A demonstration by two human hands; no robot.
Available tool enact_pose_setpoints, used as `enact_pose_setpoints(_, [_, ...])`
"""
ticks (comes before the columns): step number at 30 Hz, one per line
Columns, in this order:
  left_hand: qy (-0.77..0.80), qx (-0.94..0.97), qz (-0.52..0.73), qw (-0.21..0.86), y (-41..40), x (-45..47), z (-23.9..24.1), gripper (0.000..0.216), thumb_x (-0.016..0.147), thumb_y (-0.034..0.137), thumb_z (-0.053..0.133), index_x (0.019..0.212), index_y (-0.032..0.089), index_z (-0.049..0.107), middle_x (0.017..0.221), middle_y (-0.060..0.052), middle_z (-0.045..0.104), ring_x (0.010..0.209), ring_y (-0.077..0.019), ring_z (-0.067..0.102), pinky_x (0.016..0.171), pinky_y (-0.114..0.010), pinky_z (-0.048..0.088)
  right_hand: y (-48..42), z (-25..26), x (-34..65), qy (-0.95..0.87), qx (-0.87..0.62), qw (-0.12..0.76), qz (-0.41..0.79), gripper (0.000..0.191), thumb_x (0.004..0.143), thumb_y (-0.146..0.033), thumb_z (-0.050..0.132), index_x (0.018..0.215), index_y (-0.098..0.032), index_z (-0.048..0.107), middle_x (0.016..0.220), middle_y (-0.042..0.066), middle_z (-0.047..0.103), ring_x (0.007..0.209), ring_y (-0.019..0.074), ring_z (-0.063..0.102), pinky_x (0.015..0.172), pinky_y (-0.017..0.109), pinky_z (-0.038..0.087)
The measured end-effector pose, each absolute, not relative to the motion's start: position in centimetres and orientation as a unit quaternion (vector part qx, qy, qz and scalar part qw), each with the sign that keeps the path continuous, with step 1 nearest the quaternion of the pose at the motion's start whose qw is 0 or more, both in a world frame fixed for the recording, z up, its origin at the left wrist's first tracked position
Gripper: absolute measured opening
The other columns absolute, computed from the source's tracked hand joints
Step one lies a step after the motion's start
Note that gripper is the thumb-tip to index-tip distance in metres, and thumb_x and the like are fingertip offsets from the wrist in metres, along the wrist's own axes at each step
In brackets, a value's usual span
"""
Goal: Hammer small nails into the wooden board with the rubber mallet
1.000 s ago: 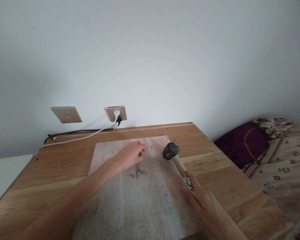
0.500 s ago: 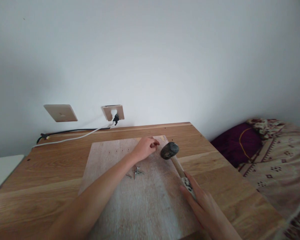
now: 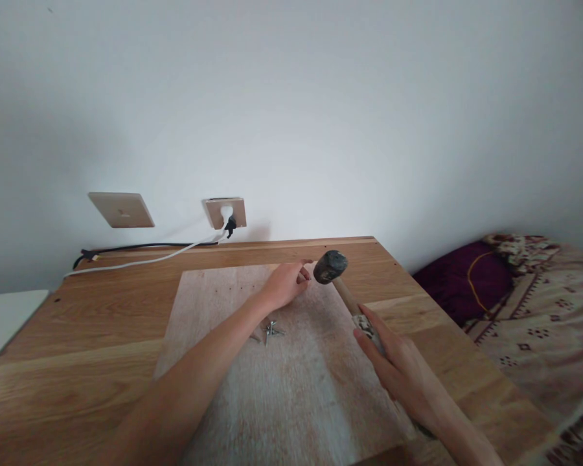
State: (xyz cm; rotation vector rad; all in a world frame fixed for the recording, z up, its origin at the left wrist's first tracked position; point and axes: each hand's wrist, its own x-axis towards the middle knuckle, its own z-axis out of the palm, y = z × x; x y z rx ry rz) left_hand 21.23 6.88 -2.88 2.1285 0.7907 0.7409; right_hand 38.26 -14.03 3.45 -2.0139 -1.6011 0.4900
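My right hand [image 3: 393, 362] is wrapped round the handle of a hammer [image 3: 331, 266], which has a thick dark head and a wooden shaft with a patterned grip. The head is raised over the far right part of a pale wooden board [image 3: 272, 414]. Close to the left of the head, my left hand [image 3: 287, 285] has its fingers pinched near the board's far edge; whatever sits between the fingertips is too small to make out. Several loose nails [image 3: 272, 329] lie in a small pile on the board, just below the left wrist. Small dark dots run in a row along the board's far side.
The board lies on a wooden table [image 3: 102, 310] against a white wall. A socket [image 3: 240, 212] holds a white plug and a black plug, their cables [image 3: 146, 261] trailing left along the table's back. A purple cushion [image 3: 459, 281] and patterned cloth [image 3: 534, 323] are at the right.
The hammer head has risen a little, and my right hand has shifted slightly to the right with it. My left hand stays pinched at nearly the same spot on the board.
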Motion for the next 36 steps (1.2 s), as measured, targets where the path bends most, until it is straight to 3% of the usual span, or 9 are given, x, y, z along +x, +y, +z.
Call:
enact_pose_setpoints(5, [0.303,0.822,0.29,0.386,6.8,21.1,-2.7,0.057,0.08,0.003,0.066,0.135,0.019,0.062,0.1,-0.005,0.079,0.071,-0.0144,0.071,0.073,-0.026,0.055,-13.4,2.8,38.2,-0.62,-0.73,0.235,0.167,0.064,0.1,-0.053,0.042,0.149,-0.013,0.053,0.137,0.019,0.07,0.13,0.0344,0.064,0.104,0.048,0.054])
enact_pose_setpoints(12, [0.311,0.825,0.294,0.369,6.7,21.3,-2.3,0.05,0.08,0.004,0.067,0.128,0.019,0.067,0.096,-0.004,0.079,0.074,-0.0167,0.071,0.075,-0.028,0.054,-13.9,2.1,38.6,-0.627,-0.725,0.234,0.163,0.059,0.102,-0.051,0.044,0.149,-0.018,0.054,0.137,0.016,0.07,0.128,0.0337,0.066,0.101,0.046,0.056])
enact_pose_setpoints(18, [0.316,0.836,0.291,0.342,6.6,20.3,-1.3,0.039,0.08,0.008,0.068,0.119,0.015,0.068,0.099,-0.006,0.076,0.074,-0.0163,0.067,0.073,-0.027,0.051,-14.0,2.8,38.2,-0.621,-0.728,0.225,0.183,0.064,0.102,-0.053,0.042,0.149,-0.012,0.054,0.139,0.019,0.068,0.132,0.0341,0.063,0.105,0.046,0.053])
enact_pose_setpoints(20, [0.298,0.864,0.273,0.301,6.0,18.7,-0.3,0.022,0.082,0.011,0.066,0.103,0.015,0.07,0.096,-0.006,0.073,0.075,-0.0165,0.065,0.071,-0.027,0.049,-14.1,3.1,38.0,-0.607,-0.735,0.229,0.196,0.064,0.101,-0.053,0.043,0.149,-0.012,0.054,0.123,0.018,0.076,0.122,0.0332,0.07,0.098,0.043,0.057])
enact_pose_setpoints(22, [0.254,0.907,0.211,0.261,5.0,16.6,0.9,0.008,0.081,0.016,0.067,0.088,0.018,0.068,0.089,-0.004,0.069,0.077,-0.018,0.063,0.071,-0.028,0.047,-14.3,3.3,37.9,-0.591,-0.745,0.221,0.214,0.067,0.1,-0.055,0.041,0.15,-0.011,0.053,0.092,0.012,0.081,0.094,0.0318,0.079,0.081,0.039,0.061])
enact_pose_setpoints(24, [0.21,0.944,0.117,0.228,3.8,14.6,2.1,0.009,0.077,0.023,0.073,0.082,0.02,0.066,0.087,-0.004,0.067,0.079,-0.0207,0.062,0.071,-0.03,0.046,-14.6,3.4,37.9,-0.575,-0.756,0.211,0.231,0.073,0.099,-0.058,0.038,0.151,-0.009,0.051,0.059,0.002,0.071,0.059,0.0279,0.075,0.061,0.035,0.058])
enact_pose_setpoints(26, [0.192,0.959,0.056,0.201,2.5,13.4,2.9,0.014,0.074,0.028,0.076,0.08,0.021,0.065,0.087,-0.004,0.065,0.081,-0.0224,0.062,0.069,-0.032,0.046,-14.8,3.4,37.9,-0.56,-0.763,0.212,0.242,0.079,0.097,-0.062,0.036,0.152,-0.007,0.049,0.042,-0.005,0.055,0.037,0.0239,0.061,0.046,0.032,0.05])
enact_pose_setpoints(28, [0.185,0.964,0.036,0.187,1.4,13.0,3.4,0.014,0.073,0.027,0.077,0.075,0.022,0.064,0.086,-0.004,0.064,0.081,-0.023,0.061,0.068,-0.033,0.045,-14.9,3.4,37.9,-0.547,-0.768,0.223,0.248,0.083,0.095,-0.065,0.037,0.153,-0.006,0.047,0.039,-0.008,0.048,0.033,0.0224,0.055,0.04,0.031,0.045])
enact_pose_setpoints(36, [0.197,0.954,0.081,0.21,1.6,14.3,3.2,0.018,0.072,0.011,0.071,0.063,0.022,0.06,0.074,-0.002,0.062,0.076,-0.0208,0.062,0.07,-0.033,0.046,-15.3,3.8,38.0,-0.52,-0.768,0.251,0.278,0.083,0.093,-0.066,0.041,0.152,-0.009,0.047,0.038,-0.009,0.045,0.034,0.0206,0.053,0.039,0.029,0.042])
